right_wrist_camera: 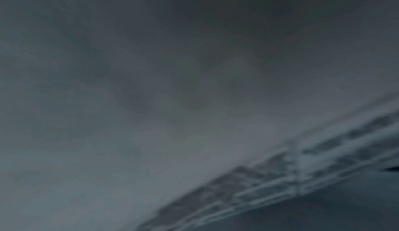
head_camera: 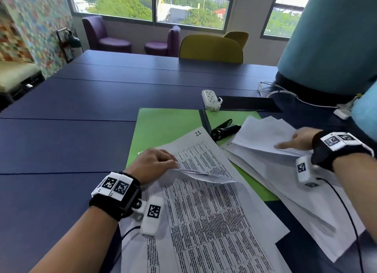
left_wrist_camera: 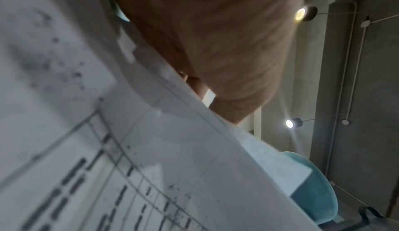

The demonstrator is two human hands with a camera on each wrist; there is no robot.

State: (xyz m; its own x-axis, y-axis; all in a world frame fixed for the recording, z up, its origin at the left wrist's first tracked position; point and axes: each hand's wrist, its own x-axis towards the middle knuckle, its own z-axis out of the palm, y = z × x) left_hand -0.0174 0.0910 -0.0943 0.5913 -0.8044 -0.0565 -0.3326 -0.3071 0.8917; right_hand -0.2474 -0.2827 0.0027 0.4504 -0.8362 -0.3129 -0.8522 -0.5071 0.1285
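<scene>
A stack of printed table sheets lies in front of me, partly on a green folder. My left hand has its fingers curled round the left edge of the top sheet marked 21 and holds it lifted. In the left wrist view the palm sits over that curved sheet. My right hand lies flat with straight fingers on a looser pile of white sheets to the right. The right wrist view is dark and blurred, showing only printed paper close up.
A black stapler lies between the two piles. A white power strip and a black mat sit behind, with white cables. A person in a teal shirt stands at the right. The blue table stretches left.
</scene>
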